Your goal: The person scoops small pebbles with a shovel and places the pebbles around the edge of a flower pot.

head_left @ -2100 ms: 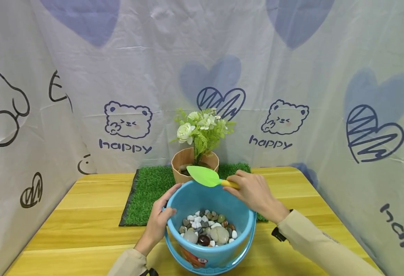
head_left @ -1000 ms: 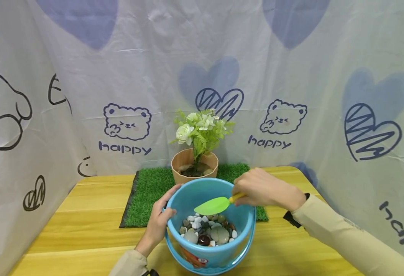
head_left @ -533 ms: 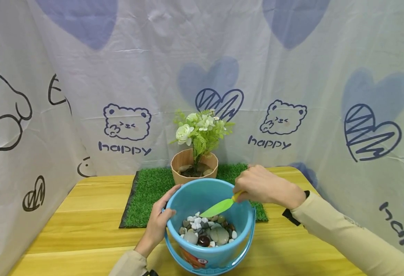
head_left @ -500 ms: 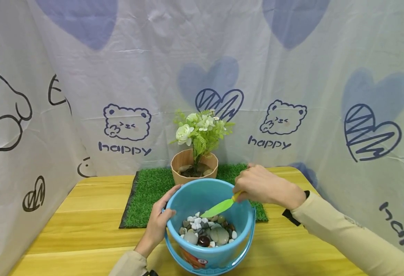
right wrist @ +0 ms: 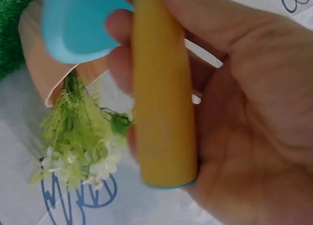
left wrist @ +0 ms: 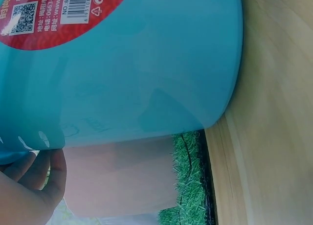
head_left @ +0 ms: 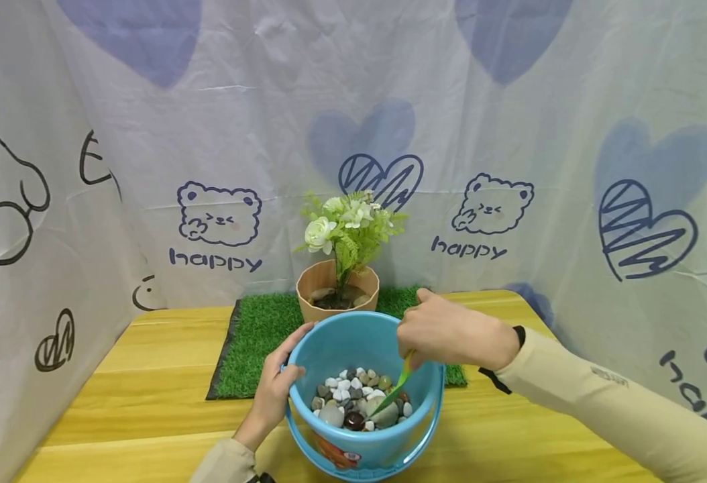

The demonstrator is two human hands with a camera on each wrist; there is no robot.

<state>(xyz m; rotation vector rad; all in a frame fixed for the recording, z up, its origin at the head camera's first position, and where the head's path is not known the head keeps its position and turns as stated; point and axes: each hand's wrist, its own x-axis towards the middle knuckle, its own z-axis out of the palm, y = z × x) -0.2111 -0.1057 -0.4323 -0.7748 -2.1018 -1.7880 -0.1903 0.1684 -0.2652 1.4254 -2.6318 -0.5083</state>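
Note:
A blue bucket (head_left: 359, 335) with pebbles (head_left: 347, 389) at its bottom stands at the front middle of the table. My left hand (head_left: 276, 382) grips its left rim, thumb over the edge and fingers along the outside. In the left wrist view those fingers press on the bucket's wall (left wrist: 146, 78). My right hand (head_left: 444, 332) holds a toy trowel by its yellow handle (right wrist: 164, 98), above the right side of the bucket. The trowel's green blade (head_left: 394, 392) slants down on edge inside, its tip overlapping a large grey stone (head_left: 384, 410).
Behind the bucket, a peach flowerpot (head_left: 314, 312) with white flowers (head_left: 319, 233) and stones in it stands on a green turf mat (head_left: 257, 342). The wooden table (head_left: 148, 402) is backed by a printed cloth (head_left: 281, 134).
The right hand lowered the trowel from above the rim into the bucket, then drew it closer and tilted the blade steeply toward the large stone. The left hand kept its grip on the rim.

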